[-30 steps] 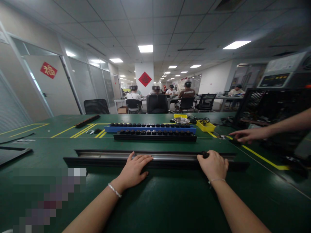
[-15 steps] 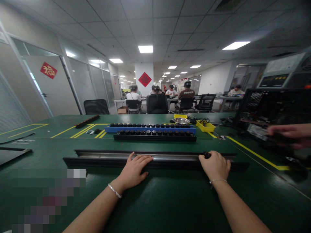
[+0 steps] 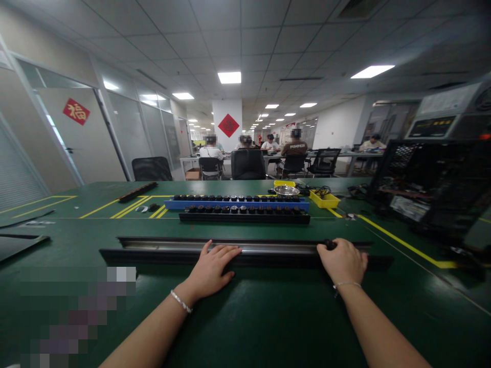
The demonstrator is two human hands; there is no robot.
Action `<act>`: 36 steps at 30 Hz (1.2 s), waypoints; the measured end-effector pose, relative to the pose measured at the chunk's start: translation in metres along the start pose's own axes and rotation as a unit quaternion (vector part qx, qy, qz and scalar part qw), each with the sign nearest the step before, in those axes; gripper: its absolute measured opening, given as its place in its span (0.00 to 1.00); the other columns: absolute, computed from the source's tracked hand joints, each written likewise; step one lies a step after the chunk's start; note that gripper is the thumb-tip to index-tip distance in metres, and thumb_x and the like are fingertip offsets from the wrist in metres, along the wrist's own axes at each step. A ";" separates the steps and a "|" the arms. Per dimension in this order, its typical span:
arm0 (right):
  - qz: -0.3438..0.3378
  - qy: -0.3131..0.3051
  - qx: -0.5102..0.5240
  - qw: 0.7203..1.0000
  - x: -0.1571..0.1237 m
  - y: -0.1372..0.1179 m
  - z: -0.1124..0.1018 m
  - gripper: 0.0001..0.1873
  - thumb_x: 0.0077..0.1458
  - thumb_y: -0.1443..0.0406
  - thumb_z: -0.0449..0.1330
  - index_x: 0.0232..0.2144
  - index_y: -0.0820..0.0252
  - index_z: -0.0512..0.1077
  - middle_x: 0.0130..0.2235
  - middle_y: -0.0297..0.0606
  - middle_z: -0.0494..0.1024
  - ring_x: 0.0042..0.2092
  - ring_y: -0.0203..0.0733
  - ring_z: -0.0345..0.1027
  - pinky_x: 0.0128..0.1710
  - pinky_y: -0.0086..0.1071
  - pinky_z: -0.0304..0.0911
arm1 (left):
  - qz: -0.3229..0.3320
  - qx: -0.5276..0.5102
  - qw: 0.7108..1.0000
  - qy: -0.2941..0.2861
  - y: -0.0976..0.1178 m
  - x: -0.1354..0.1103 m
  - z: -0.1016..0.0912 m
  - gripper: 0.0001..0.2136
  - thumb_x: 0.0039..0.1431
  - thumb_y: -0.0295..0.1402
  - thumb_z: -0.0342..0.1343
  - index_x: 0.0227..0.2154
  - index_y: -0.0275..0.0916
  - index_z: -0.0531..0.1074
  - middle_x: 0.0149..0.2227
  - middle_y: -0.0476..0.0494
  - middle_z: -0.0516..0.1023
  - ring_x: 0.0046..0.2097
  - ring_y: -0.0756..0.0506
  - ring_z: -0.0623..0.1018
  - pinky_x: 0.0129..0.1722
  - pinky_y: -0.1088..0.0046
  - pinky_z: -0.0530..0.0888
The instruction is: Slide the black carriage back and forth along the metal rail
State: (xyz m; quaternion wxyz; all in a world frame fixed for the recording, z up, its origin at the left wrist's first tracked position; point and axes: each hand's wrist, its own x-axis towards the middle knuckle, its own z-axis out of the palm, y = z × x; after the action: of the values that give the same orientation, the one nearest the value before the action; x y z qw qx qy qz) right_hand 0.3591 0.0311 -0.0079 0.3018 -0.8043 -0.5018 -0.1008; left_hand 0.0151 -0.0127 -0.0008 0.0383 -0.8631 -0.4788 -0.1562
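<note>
A long black rail (image 3: 161, 253) with a shiny metal channel lies crosswise on the green table. My left hand (image 3: 217, 268) rests flat across its middle, fingers stretched over the channel and holding nothing. Toward the rail's right end, my right hand (image 3: 343, 263) is closed, pinching a small black round part (image 3: 329, 244) at the channel. Most of that part is hidden by the fingers, so its kind does not show. Beyond the rail stand a black rack (image 3: 245, 219) and a blue rack (image 3: 238, 205), each carrying a row of small dark parts.
A metal bowl (image 3: 286, 190) and a yellow tray (image 3: 325, 200) with dark cables stand behind on the right. An open computer case (image 3: 414, 174) is at the right edge. A dark narrow strip (image 3: 138, 191) lies far left. People sit at distant tables.
My right hand has shifted slightly to the right with the small black part. My left hand stays in place. Another person's hand at the right has left the view.
</note>
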 end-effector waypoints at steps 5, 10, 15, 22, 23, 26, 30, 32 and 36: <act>0.008 0.002 -0.006 1.000 0.002 0.002 -0.001 0.23 0.46 0.54 0.49 0.39 0.65 0.70 0.42 0.50 0.74 0.45 0.54 0.64 0.49 0.47 0.51 | -0.001 0.003 1.000 0.001 0.000 0.000 0.000 0.30 0.51 0.33 0.55 0.57 0.54 0.54 0.58 0.50 0.64 0.57 0.42 0.63 0.60 0.47 0.42; 0.001 0.009 -0.001 1.000 0.002 0.004 -0.001 0.24 0.47 0.55 0.49 0.39 0.67 0.69 0.42 0.51 0.73 0.45 0.53 0.64 0.49 0.46 0.51 | 0.000 0.007 1.000 0.002 -0.001 0.000 0.001 0.30 0.51 0.33 0.55 0.57 0.54 0.54 0.58 0.50 0.64 0.57 0.42 0.63 0.60 0.47 0.43; 0.006 0.005 -0.005 1.000 0.003 0.006 -0.002 0.24 0.48 0.55 0.49 0.39 0.68 0.70 0.41 0.52 0.73 0.45 0.53 0.64 0.50 0.46 0.52 | -0.002 0.000 1.000 0.000 0.000 -0.001 0.000 0.30 0.51 0.33 0.54 0.57 0.54 0.53 0.58 0.50 0.64 0.57 0.41 0.63 0.60 0.46 0.42; 0.024 0.008 -0.009 1.000 0.006 0.009 -0.004 0.24 0.48 0.55 0.49 0.39 0.68 0.70 0.41 0.52 0.73 0.44 0.54 0.65 0.47 0.46 0.53 | -0.003 -0.006 1.000 -0.002 0.000 0.000 0.000 0.30 0.51 0.32 0.54 0.57 0.54 0.53 0.58 0.51 0.64 0.57 0.41 0.63 0.59 0.45 0.42; 0.027 0.008 -0.010 1.000 0.006 0.009 -0.004 0.24 0.48 0.55 0.49 0.40 0.68 0.70 0.41 0.52 0.73 0.44 0.54 0.65 0.47 0.46 0.54 | -0.004 -0.008 1.000 -0.003 0.000 0.000 0.000 0.30 0.51 0.32 0.54 0.57 0.54 0.53 0.58 0.51 0.64 0.57 0.41 0.63 0.59 0.45 0.42; 0.033 0.015 -0.011 0.999 0.007 0.011 -0.004 0.25 0.47 0.55 0.49 0.40 0.69 0.71 0.41 0.53 0.73 0.44 0.55 0.65 0.47 0.46 0.54 | -0.005 -0.011 1.000 -0.004 0.001 0.000 -0.001 0.30 0.51 0.32 0.54 0.57 0.55 0.53 0.58 0.51 0.64 0.58 0.41 0.63 0.59 0.44 0.42; 0.034 0.015 -0.005 0.999 0.008 0.012 -0.003 0.24 0.47 0.56 0.50 0.40 0.68 0.71 0.41 0.52 0.74 0.44 0.55 0.65 0.47 0.46 0.53 | -0.006 -0.016 1.000 -0.005 0.001 0.000 -0.001 0.30 0.51 0.32 0.54 0.57 0.55 0.53 0.58 0.52 0.64 0.58 0.42 0.63 0.59 0.44 0.42; 0.038 0.017 -0.008 0.999 0.008 0.012 -0.002 0.24 0.47 0.56 0.50 0.40 0.68 0.71 0.41 0.52 0.74 0.44 0.54 0.65 0.46 0.46 0.54 | -0.006 -0.017 1.000 -0.005 0.001 0.000 -0.001 0.30 0.51 0.32 0.54 0.57 0.55 0.53 0.58 0.51 0.64 0.58 0.42 0.63 0.59 0.44 0.41; 0.049 0.022 -0.016 0.998 0.009 0.013 -0.002 0.24 0.47 0.56 0.50 0.40 0.68 0.71 0.42 0.52 0.73 0.44 0.54 0.64 0.46 0.45 0.54 | -0.004 -0.015 1.000 -0.004 0.000 0.000 0.000 0.30 0.51 0.32 0.54 0.57 0.54 0.53 0.58 0.51 0.63 0.58 0.42 0.62 0.59 0.45 0.41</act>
State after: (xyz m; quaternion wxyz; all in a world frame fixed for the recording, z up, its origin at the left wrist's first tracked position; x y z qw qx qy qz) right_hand 0.3747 0.0321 -0.0070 0.3049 -0.8301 -0.4533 -0.1115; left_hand 0.0149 -0.0129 -0.0008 0.0227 -0.8621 -0.4803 -0.1601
